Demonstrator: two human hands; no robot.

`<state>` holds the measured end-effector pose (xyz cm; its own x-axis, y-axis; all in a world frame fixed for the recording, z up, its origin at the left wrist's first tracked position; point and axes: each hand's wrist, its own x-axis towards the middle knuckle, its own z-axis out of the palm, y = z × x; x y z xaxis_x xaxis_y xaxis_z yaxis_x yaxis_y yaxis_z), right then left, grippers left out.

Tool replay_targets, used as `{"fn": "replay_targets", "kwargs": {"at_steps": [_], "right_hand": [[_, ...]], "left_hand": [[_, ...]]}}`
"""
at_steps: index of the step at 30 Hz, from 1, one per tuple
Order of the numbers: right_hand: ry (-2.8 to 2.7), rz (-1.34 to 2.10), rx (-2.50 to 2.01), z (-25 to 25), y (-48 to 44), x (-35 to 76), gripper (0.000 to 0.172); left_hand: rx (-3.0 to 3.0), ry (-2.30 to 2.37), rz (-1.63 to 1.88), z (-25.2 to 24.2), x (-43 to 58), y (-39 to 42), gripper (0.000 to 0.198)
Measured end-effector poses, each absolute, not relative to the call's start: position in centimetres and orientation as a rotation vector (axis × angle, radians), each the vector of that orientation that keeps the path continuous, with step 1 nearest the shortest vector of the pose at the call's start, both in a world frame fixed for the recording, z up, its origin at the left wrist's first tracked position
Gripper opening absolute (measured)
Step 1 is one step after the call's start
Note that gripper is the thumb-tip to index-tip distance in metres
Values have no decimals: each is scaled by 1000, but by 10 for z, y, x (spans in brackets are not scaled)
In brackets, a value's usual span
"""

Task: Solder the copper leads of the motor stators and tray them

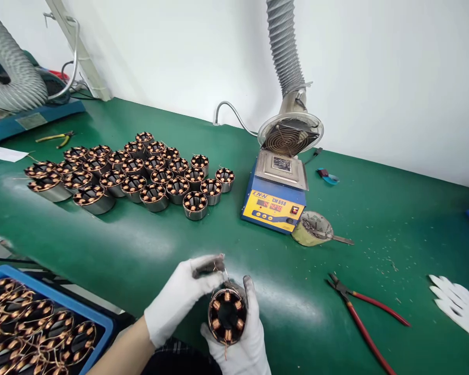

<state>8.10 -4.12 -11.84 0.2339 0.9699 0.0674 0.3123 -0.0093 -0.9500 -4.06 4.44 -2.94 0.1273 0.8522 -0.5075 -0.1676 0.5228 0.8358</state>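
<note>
Close to the table's front edge, my gloved right hand wraps round a motor stator, a metal ring with copper coils and a dark core. The coil face is turned up toward me. Just above it, my gloved left hand pinches thin copper wire ends that rise from the stator's far side. Both gloves are white with grey-stained fingertips. The stator's lower wall is hidden by the right hand, and a short wire end hangs from its near rim.
Several stators stand grouped on the green table. A blue and yellow solder pot sits under an extraction hood, beside a tub. Red-handled cutters and a glove lie right; a blue bin of stators is left.
</note>
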Motion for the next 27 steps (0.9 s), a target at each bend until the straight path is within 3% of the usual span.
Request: {"fn": "replay_targets", "kwargs": {"at_steps": [11,13,17,21,27], "right_hand": [[-1396,682,-1465,-120,-37,83,95],[-1379,712,-1498,-117,-38,82,96],[-1356,761,-1537,-115,-39,82,98],[-1375,756,-1459,-121,-37,83,96],[-1334,793,-1536,-121,-40,84,96]], "left_hand": [[835,1250,648,-26,-31,47,7],[861,1313,730,-26,-31,47,10],[825,1337,855,-27,-25,47,35],[699,1219,786,-27,-16,50,19],[651,1309,1076,-28,-32,60,34]]}}
